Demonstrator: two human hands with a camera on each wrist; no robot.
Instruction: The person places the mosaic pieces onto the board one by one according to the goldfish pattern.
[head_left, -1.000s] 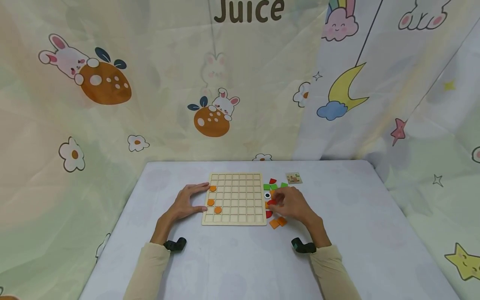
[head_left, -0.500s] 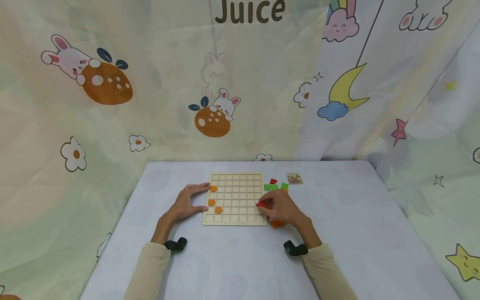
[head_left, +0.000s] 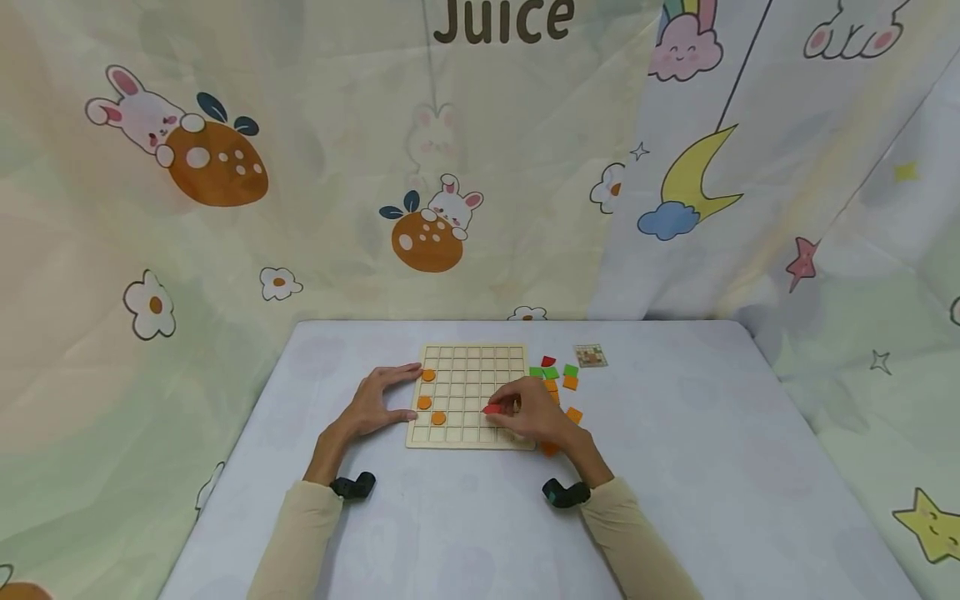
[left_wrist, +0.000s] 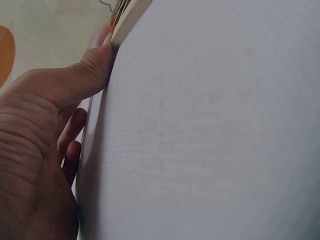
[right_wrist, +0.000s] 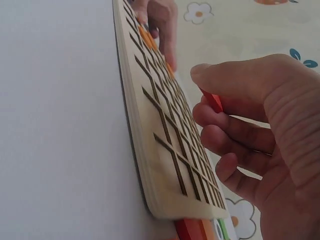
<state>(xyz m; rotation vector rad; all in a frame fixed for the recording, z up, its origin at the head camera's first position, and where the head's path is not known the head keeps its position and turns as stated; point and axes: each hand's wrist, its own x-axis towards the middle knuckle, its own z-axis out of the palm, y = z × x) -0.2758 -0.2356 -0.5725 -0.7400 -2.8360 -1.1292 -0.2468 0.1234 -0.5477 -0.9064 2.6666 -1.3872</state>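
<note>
A pale wooden grid board (head_left: pixel 472 440) lies on the white table, with several orange round pieces (head_left: pixel 438 418) in its left columns. My left hand (head_left: pixel 367 404) rests at the board's left edge, thumb and forefinger spread apart and touching it. In the left wrist view the thumb (left_wrist: pixel 85 75) presses against the board's rim. My right hand (head_left: pixel 536 410) is over the right half of the board and pinches a red piece (head_left: pixel 492 409) between thumb and fingers. The right wrist view shows this red piece (right_wrist: pixel 214 102) largely covered by the fingers.
Right of the board lie several green square pieces (head_left: pixel 551 372), orange square pieces (head_left: pixel 573 414) and a red piece (head_left: pixel 549 361). Behind them is a small printed card (head_left: pixel 590 356). A patterned cloth (head_left: pixel 525 208) hangs behind the table.
My right hand has carried the red piece left from the loose pieces to above the board. More of the orange squares show now. My left hand has stayed in place.
</note>
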